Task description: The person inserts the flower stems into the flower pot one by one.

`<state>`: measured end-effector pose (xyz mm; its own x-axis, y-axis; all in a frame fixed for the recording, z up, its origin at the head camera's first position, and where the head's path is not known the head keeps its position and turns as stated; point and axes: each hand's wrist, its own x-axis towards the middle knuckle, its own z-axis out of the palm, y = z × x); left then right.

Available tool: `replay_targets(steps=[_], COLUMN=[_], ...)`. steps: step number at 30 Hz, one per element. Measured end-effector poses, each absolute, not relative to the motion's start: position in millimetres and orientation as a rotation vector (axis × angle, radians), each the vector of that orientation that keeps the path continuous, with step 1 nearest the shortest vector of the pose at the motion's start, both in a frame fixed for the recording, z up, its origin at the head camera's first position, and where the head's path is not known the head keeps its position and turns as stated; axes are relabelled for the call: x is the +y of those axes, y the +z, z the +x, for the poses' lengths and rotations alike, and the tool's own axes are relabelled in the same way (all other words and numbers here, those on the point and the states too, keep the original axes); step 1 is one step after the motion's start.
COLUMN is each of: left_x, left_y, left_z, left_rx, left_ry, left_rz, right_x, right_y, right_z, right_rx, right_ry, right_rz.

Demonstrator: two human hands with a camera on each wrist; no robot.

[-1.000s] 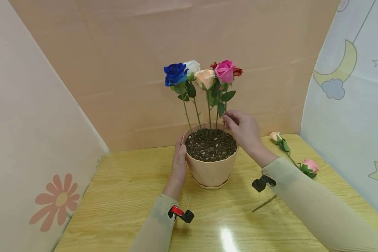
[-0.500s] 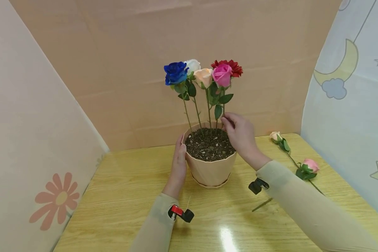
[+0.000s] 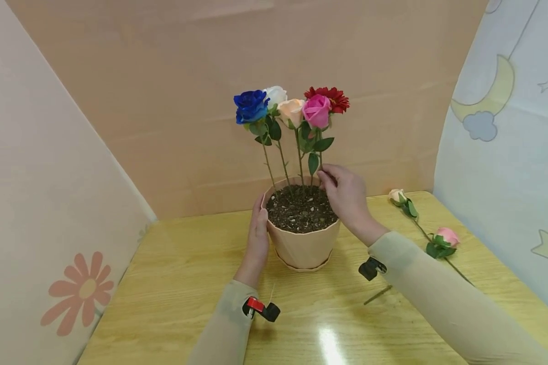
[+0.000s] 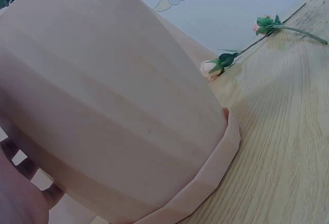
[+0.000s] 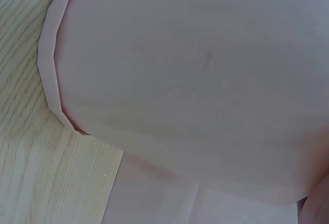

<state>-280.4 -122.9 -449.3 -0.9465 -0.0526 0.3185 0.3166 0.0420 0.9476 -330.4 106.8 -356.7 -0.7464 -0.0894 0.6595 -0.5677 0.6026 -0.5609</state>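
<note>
Soil point(image 3: 297, 215) fills a peach flowerpot point(image 3: 303, 248) on a matching saucer point(image 3: 304, 268). My left hand point(image 3: 257, 238) holds the pot's left side, thumb near the rim. At the pot's right rim, my right hand point(image 3: 348, 197) pinches the stem of a magenta rose point(image 3: 316, 111) between thumb and fingers, low over the soil; the stem's lower end is hidden. Also upright in the soil are a blue rose point(image 3: 251, 107), a white rose point(image 3: 275, 96), a cream rose point(image 3: 291, 111) and a red daisy-like flower point(image 3: 338, 99), partly behind the magenta one.
On the right of the wooden table point(image 3: 187, 263) lie a cream rose point(image 3: 398, 196) and a pink rose point(image 3: 447, 237). A stem end point(image 3: 377, 295) shows beside my right sleeve. A peach backdrop point(image 3: 187, 126) stands behind, with patterned panels on both sides.
My right hand has moved slightly left and down with the magenta rose, whose bloom now shows more of the red flower behind it. My left hand stays on the flowerpot.
</note>
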Motion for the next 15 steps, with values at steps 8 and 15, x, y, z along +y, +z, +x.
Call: replay_targets(steps=[8,15], left_x=[-123.5,-123.9], left_y=[-450.2,-447.6], left_z=[-279.2,-276.2], left_rx=[-2.045,-2.083], left_ry=[-1.985,-1.964], left_rz=[-0.281,-0.267], right_x=[104.9,104.9], right_y=[-358.7,-359.0], right_z=[-326.4,-324.3], right_rx=[-2.259,-2.269], right_ry=[1.145,1.221], right_rz=[0.485,0.428])
